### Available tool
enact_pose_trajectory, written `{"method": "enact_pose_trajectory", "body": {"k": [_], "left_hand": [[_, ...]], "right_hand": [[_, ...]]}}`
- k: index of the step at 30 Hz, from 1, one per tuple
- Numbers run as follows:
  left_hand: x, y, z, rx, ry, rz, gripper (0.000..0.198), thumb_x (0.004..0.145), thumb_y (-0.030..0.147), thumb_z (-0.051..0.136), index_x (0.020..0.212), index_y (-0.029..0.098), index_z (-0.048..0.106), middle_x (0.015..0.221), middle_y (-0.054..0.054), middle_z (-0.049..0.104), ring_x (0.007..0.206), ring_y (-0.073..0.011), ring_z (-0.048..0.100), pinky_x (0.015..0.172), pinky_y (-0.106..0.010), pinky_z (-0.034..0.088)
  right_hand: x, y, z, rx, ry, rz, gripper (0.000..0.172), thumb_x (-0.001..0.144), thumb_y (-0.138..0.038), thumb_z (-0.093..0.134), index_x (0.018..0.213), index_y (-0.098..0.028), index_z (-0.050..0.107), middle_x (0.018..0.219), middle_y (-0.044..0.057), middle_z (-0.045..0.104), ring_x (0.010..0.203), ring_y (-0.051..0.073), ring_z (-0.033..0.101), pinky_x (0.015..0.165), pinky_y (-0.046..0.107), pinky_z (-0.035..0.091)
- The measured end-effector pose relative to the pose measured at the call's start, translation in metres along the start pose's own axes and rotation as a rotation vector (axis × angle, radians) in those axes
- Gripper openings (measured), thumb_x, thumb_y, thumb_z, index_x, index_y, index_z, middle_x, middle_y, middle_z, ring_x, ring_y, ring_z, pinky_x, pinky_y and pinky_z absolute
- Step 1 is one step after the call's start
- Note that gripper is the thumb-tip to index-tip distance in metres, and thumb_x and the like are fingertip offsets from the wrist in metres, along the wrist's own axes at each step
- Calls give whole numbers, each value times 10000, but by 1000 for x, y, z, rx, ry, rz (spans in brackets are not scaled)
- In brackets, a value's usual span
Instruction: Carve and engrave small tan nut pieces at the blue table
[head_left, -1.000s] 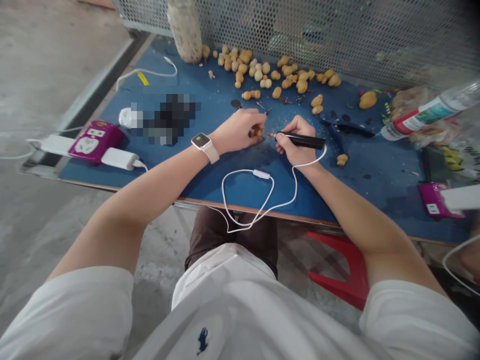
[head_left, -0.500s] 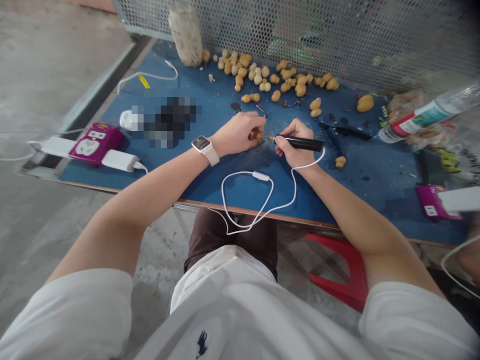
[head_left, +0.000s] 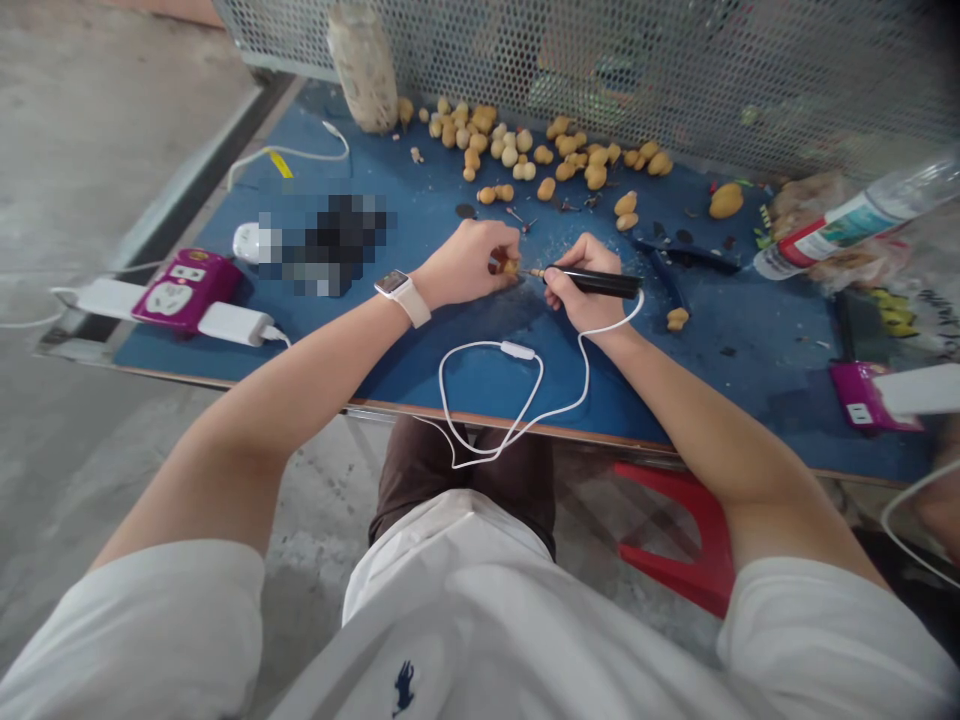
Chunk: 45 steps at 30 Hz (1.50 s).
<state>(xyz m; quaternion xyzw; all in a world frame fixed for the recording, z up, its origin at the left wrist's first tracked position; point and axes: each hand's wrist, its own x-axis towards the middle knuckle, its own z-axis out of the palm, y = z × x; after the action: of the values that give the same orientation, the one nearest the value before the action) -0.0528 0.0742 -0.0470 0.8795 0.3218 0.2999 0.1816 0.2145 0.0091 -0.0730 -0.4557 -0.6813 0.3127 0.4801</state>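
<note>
Between thumb and fingers, my left hand (head_left: 471, 262) pinches a small tan gourd-like piece (head_left: 511, 269) just above the blue table (head_left: 480, 375). My right hand (head_left: 589, 285) grips a black pen-shaped tool (head_left: 600, 282), held like a pen, its thin metal tip pointing left at the piece. Whether the tip touches the piece is too small to tell. A white cable (head_left: 586, 365) runs from the tool's back end and loops over the table's front edge. Several small tan gourds (head_left: 510, 156) lie beyond my hands.
A jar (head_left: 364, 75) stands at the back left before a perforated metal screen (head_left: 675, 80). Left are a purple power adapter (head_left: 187, 290) and white plugs. Blue-handled pliers (head_left: 667, 285), a bottle (head_left: 847, 228) and another purple adapter (head_left: 862, 395) lie right. A red stool (head_left: 712, 540) is below.
The view has shifted slightly. My left wrist has turned a little, and the held piece shows at a different angle. Both hands keep their holds.
</note>
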Motion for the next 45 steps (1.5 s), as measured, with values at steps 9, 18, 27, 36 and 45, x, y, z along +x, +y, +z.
{"method": "enact_pose_trajectory", "body": {"k": [9,18,27,36,45], "left_hand": [[0,-4,1,-7,10,11,161,917,308,946,1023,241,845,1095,-87,919,1047,-299,880,984,-431,693],[1,4,-1,4,13,8,119,873,247,901,976,226,845,1099,-87,940,1029,-287,878,970,-400,676],[1,3,-1,-8,12,13,126,890,256,916,979,243,827,1102,-83,925,1029,-283,869,961,-415,684],[1,4,-1,4,8,3,133,891,256,927,978,242,827,1111,-93,932,1032,-292,878,966,-419,699],[1,6,-2,21,0,-7,142,888,265,929,976,228,824,1134,-101,941,1024,-296,872,983,-434,673]], "right_hand": [[1,3,-1,-2,-17,-8,686,984,-960,948,1277,-384,716,772,-27,710,717,306,809,708,552,799],[3,12,-1,16,-1,-9,716,975,-1010,913,1213,-372,692,743,-40,682,648,282,761,657,531,757],[2,5,0,7,-19,-3,672,988,-947,951,1249,-383,694,753,-43,689,670,290,772,688,542,780],[2,-5,2,16,5,3,683,940,-952,995,1167,-381,698,701,-57,673,609,271,737,669,544,785],[3,24,-4,18,-11,-46,681,985,-945,974,1263,-366,746,787,-23,746,709,294,820,725,543,808]]}}
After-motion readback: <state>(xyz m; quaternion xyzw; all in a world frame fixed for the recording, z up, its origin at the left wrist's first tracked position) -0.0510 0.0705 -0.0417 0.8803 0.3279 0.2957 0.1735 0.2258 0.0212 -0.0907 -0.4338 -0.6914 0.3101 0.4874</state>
